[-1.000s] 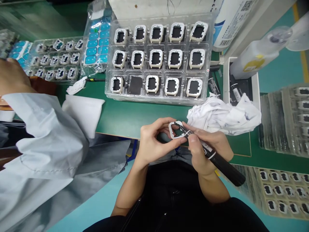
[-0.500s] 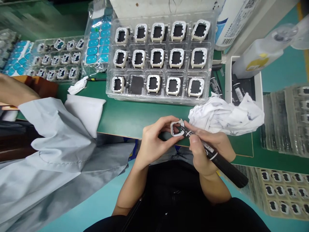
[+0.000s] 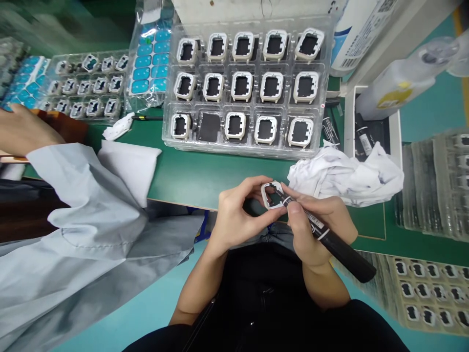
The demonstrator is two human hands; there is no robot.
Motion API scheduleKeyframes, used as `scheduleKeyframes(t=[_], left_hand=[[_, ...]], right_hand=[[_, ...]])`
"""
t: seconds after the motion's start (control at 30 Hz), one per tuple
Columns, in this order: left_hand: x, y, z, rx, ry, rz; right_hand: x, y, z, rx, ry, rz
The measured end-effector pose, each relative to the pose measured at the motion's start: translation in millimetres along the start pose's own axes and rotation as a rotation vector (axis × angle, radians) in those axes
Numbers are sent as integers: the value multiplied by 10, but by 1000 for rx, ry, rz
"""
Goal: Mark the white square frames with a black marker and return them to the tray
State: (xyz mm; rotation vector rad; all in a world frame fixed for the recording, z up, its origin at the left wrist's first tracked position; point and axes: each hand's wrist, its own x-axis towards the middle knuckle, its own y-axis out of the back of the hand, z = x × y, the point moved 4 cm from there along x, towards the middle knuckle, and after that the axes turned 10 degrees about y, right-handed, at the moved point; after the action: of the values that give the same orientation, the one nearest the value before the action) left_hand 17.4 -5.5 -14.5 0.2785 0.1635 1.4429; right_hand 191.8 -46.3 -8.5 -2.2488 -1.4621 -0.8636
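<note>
My left hand pinches a small white square frame by its edges, just over the near edge of the green table. A black marker pen is gripped in my right hand, and its tip touches the inside of the frame. Behind my hands stands a clear plastic tray with rows of the same white frames; one pocket in its front row holds no frame.
A crumpled white cloth lies right of my hands. A co-worker's grey sleeve and hand fill the left. Smaller trays of parts, a bag of blue stickers, stacked trays and a white box surround the spot.
The marker tip shifts slightly along the frame's inside while both hands stay in place. The co-worker's hand on the left has moved a little.
</note>
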Motion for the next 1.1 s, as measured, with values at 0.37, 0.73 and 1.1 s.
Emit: scheduleKeyframes(t=[0.37, 0.73, 1.1], left_hand=[[51, 25, -20, 23, -42, -115], [906, 1205, 231, 661, -224, 274], [1206, 905, 305, 857, -221, 151]], right_hand=[[59, 15, -21, 62, 33, 13], [14, 48, 41, 67, 190, 48], [-64, 32, 76, 25, 236, 110]])
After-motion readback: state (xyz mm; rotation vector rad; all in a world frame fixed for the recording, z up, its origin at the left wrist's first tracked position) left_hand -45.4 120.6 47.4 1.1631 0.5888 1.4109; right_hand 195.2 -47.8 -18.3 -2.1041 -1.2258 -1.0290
